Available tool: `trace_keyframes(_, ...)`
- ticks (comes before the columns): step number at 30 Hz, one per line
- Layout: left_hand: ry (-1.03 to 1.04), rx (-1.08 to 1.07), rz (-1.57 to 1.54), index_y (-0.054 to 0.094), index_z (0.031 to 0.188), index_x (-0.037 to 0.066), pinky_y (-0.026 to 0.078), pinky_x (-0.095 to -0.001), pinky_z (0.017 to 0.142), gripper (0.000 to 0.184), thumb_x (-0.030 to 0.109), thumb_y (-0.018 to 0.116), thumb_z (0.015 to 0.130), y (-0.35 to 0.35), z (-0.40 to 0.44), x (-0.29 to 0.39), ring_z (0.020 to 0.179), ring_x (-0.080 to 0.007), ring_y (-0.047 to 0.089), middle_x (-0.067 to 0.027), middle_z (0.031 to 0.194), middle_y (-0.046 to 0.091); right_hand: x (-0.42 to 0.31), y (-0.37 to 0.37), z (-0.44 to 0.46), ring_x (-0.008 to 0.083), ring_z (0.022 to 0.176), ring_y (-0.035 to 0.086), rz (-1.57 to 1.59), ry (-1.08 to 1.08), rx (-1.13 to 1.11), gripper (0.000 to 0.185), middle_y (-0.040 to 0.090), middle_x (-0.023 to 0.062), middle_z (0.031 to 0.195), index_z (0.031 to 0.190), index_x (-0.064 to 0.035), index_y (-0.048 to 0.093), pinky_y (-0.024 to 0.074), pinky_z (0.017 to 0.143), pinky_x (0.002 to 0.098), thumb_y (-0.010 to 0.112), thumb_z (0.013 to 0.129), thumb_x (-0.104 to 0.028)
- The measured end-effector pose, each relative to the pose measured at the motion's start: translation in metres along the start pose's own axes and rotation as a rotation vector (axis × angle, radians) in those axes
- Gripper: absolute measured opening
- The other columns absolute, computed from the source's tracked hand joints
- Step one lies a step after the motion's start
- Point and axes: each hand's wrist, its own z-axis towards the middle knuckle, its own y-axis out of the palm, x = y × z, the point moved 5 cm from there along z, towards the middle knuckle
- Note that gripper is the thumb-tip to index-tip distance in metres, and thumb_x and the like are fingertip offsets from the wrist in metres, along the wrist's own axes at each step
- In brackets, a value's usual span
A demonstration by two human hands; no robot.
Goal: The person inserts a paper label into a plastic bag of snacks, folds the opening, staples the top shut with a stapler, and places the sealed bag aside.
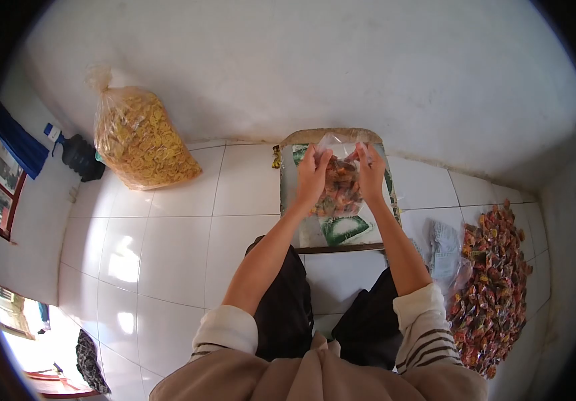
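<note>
A clear plastic bag (341,187) filled with small reddish-orange wrapped packets rests on a low table (311,235). My left hand (313,175) grips the upper left of the bag, fingers closed on the plastic. On the other side, my right hand (369,172) holds the bag's upper right edge in the same way. Between both hands the mouth of the bag stands up, and the packets sit below it. A green and white printed patch (345,229) shows on the tabletop in front of the bag.
To the right, a large heap of small wrapped packets (495,287) covers the floor, with printed plastic packs (444,248) beside it. A big tied bag of yellow ring-shaped snacks (142,137) leans on the wall at left, near a dark water jug (81,157).
</note>
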Motion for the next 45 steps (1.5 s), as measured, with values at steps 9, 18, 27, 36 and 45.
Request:
trace_keyframes(9,0.201,0.161,0.218,0.037,0.085,0.001,0.032,-0.0349,0.047,0.021,0.019,0.046,0.089,0.014,-0.009,0.005,0.049,-0.0220,0.037,-0.0135,0.058,0.038,0.019,0.012,-0.008,0.0139,0.049,0.044,-0.257,0.131,0.314,0.038,0.043,0.0052,0.050,0.069,0.0003,0.050,0.0358,0.050,0.0308,0.044,0.091,-0.030)
trace_keyframes(18,-0.024,0.067,-0.080,0.042,0.089,0.004,0.036,-0.0270,0.066,0.024,0.028,0.045,0.091,-0.004,0.003,-0.009,0.070,-0.0116,0.041,-0.0035,0.076,0.045,0.025,-0.029,-0.011,0.0188,0.122,0.033,-0.189,0.197,-0.493,0.058,0.039,0.0068,0.129,0.127,-0.0062,0.036,0.0259,0.100,0.0320,0.063,0.079,-0.023)
trace_keyframes(27,-0.108,-0.056,-0.370,0.033,0.122,0.006,0.038,-0.0241,0.084,0.040,0.028,0.045,0.091,0.005,0.008,-0.016,0.101,-0.0110,0.043,-0.0045,0.110,0.045,0.084,-0.034,-0.031,0.0177,0.117,0.037,0.106,0.375,-0.402,0.064,0.042,0.0062,0.126,0.130,-0.0062,0.034,0.0297,0.097,0.0314,0.066,0.075,-0.013)
trace_keyframes(36,-0.093,-0.021,-0.278,0.036,0.114,0.004,0.041,-0.0232,0.078,0.033,0.027,0.045,0.091,0.009,0.014,-0.026,0.096,-0.0102,0.045,-0.0042,0.102,0.047,0.077,-0.025,-0.033,0.0161,0.115,0.038,0.125,0.301,-0.530,0.076,0.036,0.0086,0.128,0.130,-0.0056,0.029,0.0322,0.096,0.0301,0.071,0.067,-0.005)
trace_keyframes(45,-0.076,-0.014,-0.373,0.038,0.092,0.006,0.037,-0.0230,0.067,0.013,0.017,0.044,0.092,0.012,0.012,-0.025,0.069,-0.0087,0.044,-0.0007,0.076,0.046,0.091,-0.014,-0.041,0.0138,0.095,0.051,0.268,0.400,-0.496,0.067,0.053,0.0031,0.103,0.118,-0.0036,0.040,0.0405,0.085,0.0283,0.076,0.062,-0.004)
